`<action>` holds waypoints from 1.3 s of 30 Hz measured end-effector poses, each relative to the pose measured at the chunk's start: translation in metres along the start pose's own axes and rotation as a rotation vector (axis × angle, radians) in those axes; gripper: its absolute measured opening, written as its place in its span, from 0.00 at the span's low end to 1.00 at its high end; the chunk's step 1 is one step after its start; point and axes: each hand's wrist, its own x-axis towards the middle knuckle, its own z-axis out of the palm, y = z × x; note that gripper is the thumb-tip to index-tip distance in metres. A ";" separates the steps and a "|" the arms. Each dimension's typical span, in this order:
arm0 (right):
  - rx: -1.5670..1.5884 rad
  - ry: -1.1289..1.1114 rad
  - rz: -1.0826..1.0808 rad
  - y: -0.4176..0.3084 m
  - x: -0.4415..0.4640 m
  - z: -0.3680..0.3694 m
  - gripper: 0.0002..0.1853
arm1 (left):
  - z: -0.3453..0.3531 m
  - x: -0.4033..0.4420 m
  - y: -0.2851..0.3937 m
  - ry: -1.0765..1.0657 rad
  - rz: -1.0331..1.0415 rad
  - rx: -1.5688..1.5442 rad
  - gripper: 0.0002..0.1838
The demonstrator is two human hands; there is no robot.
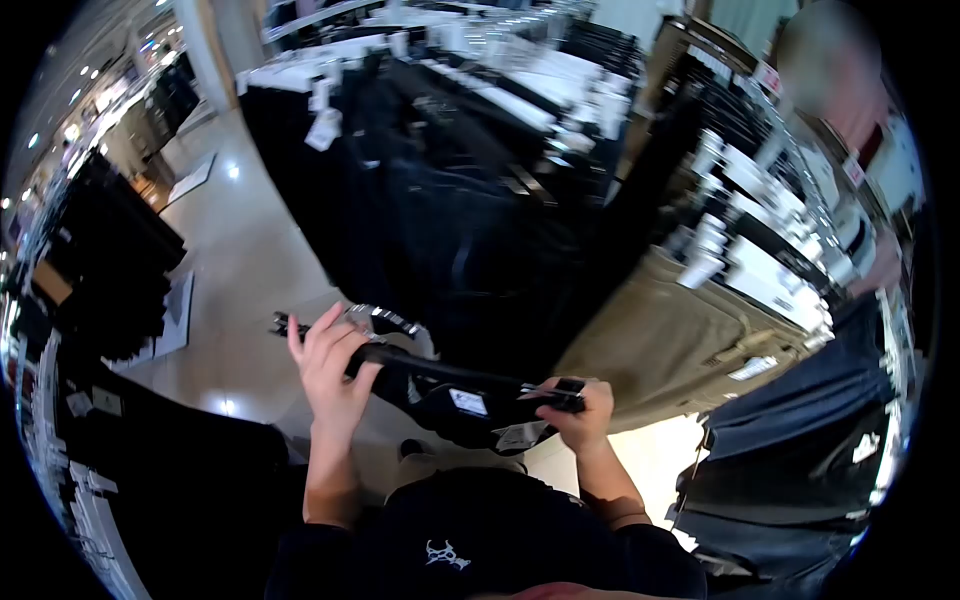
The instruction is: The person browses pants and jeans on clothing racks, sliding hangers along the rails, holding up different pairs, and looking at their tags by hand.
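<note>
Black garment (435,378) stretched lengthwise between hands, left of khaki trousers (650,335) — right hand (585,412), nearer those trousers, clenched one end, left hand (335,372) grasped the other.

Inside a brightly lit clothing shop, small white ceiling lights (34,140) glow at ten o'clock. Nearer the centre in that direction, a glossy pale floor (235,190) reflects them; toward five o'clock, a patch of floor looks much brighter. A grey pillar (205,55) rises between ten and eleven. Metal clothes rails (318,19) cross twelve o'clock, with another rail (800,160) at two. Dark clothes (120,240) hang at nine, above a white base (178,318), and dark trousers (790,450) at four.
</note>
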 end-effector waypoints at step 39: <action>0.575 0.242 0.073 0.039 0.383 0.348 0.09 | 0.000 0.295 -0.378 0.396 0.077 0.241 0.28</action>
